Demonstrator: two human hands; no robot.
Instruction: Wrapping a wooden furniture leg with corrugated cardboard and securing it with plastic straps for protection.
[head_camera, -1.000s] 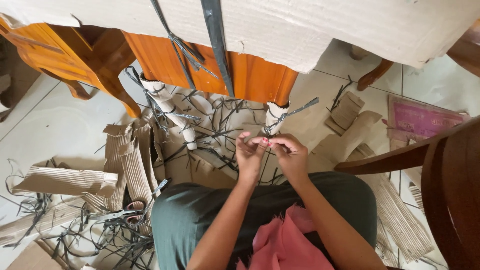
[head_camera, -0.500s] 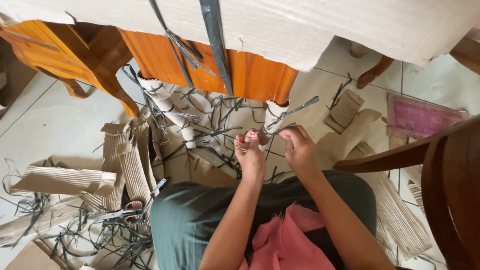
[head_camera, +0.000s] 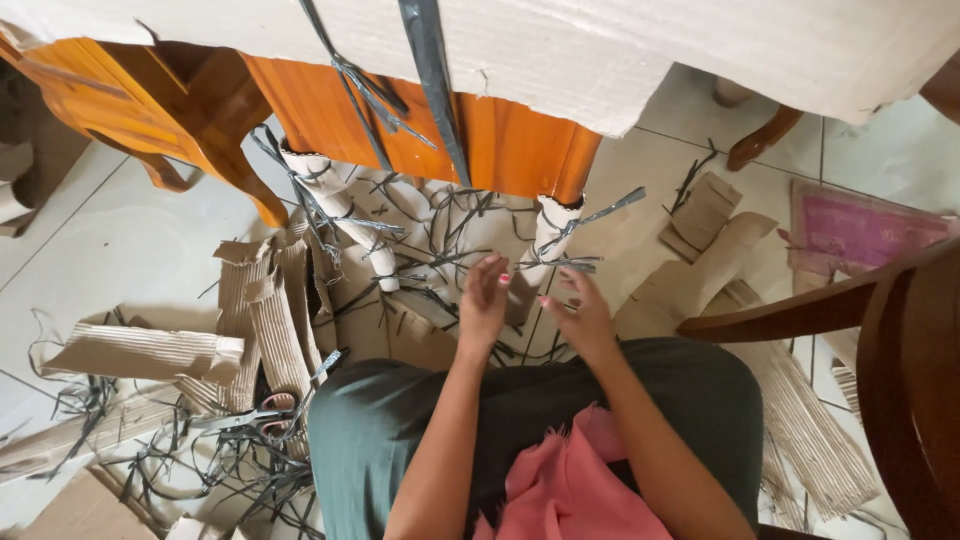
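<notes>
Both hands have come apart since the earlier frames: a second ago the fingertips met in a pinch at one point in front of the knees; now left hand (head_camera: 487, 300) and right hand (head_camera: 578, 315) are separate, with a gap between them.

Grip, left: fingers spread and raised, holding nothing that I can see. Grip, right: fingers loosely extended forward, also not closed on anything visible. Slight motion blur on both, so a very thin strand between the fingers cannot be ruled out.

Nearest item: the wrapped furniture leg (head_camera: 552, 235), just beyond the fingertips, standing on the tiled floor (head_camera: 120, 250). It is sheathed in pale corrugated cardboard and bound with dark plastic strapping (head_camera: 598, 212), whose loose ends stick out to the right. A second wrapped leg (head_camera: 340, 215) stands to the left, well apart from the hands.

Handling, judged: the strapping looks thin, light and springy, probably slick with stiff cut ends, so it is best taken near a free end between thumb and fingertip. The cardboard sheath looks soft and tearable, best taken at an open edge.

Surroundings: orange-brown wooden frame (head_camera: 500, 135) above, partly under a large cardboard sheet (head_camera: 620, 50). Torn corrugated pieces (head_camera: 270, 320) and strap offcuts litter the floor. Scissors (head_camera: 255, 415) lie at lower left, away from both hands. Dark chair arm (head_camera: 800, 310) at right.
</notes>
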